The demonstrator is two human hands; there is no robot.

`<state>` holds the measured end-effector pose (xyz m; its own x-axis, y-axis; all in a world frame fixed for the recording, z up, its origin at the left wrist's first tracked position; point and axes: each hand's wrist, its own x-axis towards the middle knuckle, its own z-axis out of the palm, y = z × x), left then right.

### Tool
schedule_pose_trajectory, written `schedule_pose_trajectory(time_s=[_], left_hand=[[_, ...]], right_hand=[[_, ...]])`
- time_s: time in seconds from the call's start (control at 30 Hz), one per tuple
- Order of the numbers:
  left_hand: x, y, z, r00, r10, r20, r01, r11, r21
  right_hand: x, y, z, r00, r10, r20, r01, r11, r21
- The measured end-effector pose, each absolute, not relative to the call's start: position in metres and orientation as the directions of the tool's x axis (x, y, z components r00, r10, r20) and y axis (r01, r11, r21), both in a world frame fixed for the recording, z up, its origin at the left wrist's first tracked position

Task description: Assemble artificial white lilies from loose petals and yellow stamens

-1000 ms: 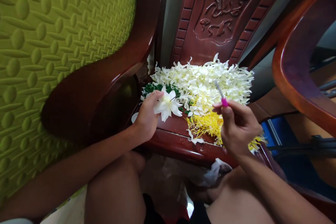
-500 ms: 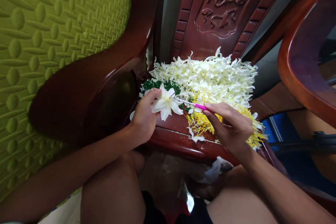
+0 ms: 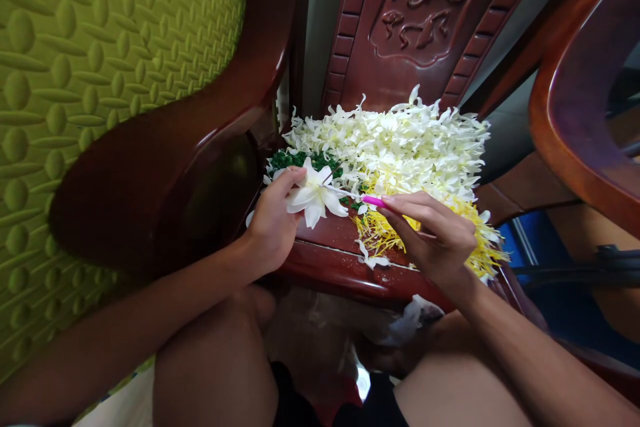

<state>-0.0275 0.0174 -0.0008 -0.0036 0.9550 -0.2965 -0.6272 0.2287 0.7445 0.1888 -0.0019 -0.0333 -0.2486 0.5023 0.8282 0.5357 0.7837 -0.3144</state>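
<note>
Head view, sole entry. Latest change: the pink-handled tool (image 3: pixel 374 201), raised over the heap and apart from the bloom a second ago, now lies nearly level at mid-frame, its pale shaft reaching the white flower (image 3: pixel 313 199). Both hands therefore meet at one bloom; the work in hand, as judged, has passed from approach to contact or near contact.

Item: white flower, open, left of centre; a thin dark piece shows at its middle. Left hand (image 3: pixel 273 230): fingers together, clamped on the flower's edge. Right hand (image 3: pixel 440 233), right of centre: fingers pinched on the pink handle. The tool's tip is fine and blurred, so whether it touches the dark piece or merely sits beside it cannot be told.

Stock, centre of frame, on the wooden seat (image 3: pixel 335 280): one dense heap of white flowers (image 3: pixel 405 140); yellow strands (image 3: pixel 377 233), along its lower right; dark green bits (image 3: pixel 283 160), behind the held bloom; one loose white blossom (image 3: pixel 371 257), near the seat's front edge.

Surroundings: carved backrest (image 3: pixel 400 80), top centre; green textured surface (image 3: pixel 90 33), upper left; crumpled translucent wrap (image 3: pixel 413 320), below the seat's edge.
</note>
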Motion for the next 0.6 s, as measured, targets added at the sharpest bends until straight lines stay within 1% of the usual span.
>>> schedule_pose_trajectory(time_s=[0.2,0.27,0.33,0.4,0.43,0.47,0.5,0.57,0.6], left_hand=[[-0.026,0.018,0.002,-0.019,0.956,-0.294,-0.627,0.218,0.748],[-0.027,0.018,0.002,-0.028,0.955,-0.295,-0.625,0.213,0.751],[-0.027,0.018,0.001,-0.024,0.955,-0.296,-0.622,0.217,0.752],[-0.027,0.017,0.001,0.006,0.956,-0.293,-0.609,0.235,0.757],[-0.027,0.015,0.000,0.043,0.959,-0.279,-0.589,0.250,0.769],[-0.026,0.014,0.000,0.102,0.962,-0.254,-0.554,0.267,0.788],[-0.025,0.012,-0.001,0.184,0.957,-0.223,-0.507,0.287,0.813],[-0.022,0.007,-0.004,0.374,0.913,-0.165,-0.387,0.315,0.866],[-0.020,0.005,-0.006,0.459,0.876,-0.151,-0.330,0.326,0.886]], right_hand=[[0.192,-0.002,-0.033,-0.207,0.512,0.834,0.559,0.761,-0.329],[0.194,-0.001,-0.033,-0.120,0.512,0.851,0.562,0.742,-0.367],[0.196,0.004,-0.036,0.071,0.547,0.834,0.555,0.673,-0.489],[0.196,0.012,-0.041,0.236,0.647,0.725,0.499,0.560,-0.662],[0.195,0.017,-0.045,0.251,0.721,0.646,0.462,0.497,-0.734],[0.192,0.023,-0.049,0.214,0.794,0.569,0.434,0.444,-0.784],[0.189,0.027,-0.054,0.134,0.850,0.509,0.427,0.414,-0.804],[0.177,0.033,-0.067,-0.051,0.889,0.455,0.454,0.427,-0.782],[0.170,0.034,-0.074,-0.113,0.877,0.468,0.480,0.460,-0.747]])
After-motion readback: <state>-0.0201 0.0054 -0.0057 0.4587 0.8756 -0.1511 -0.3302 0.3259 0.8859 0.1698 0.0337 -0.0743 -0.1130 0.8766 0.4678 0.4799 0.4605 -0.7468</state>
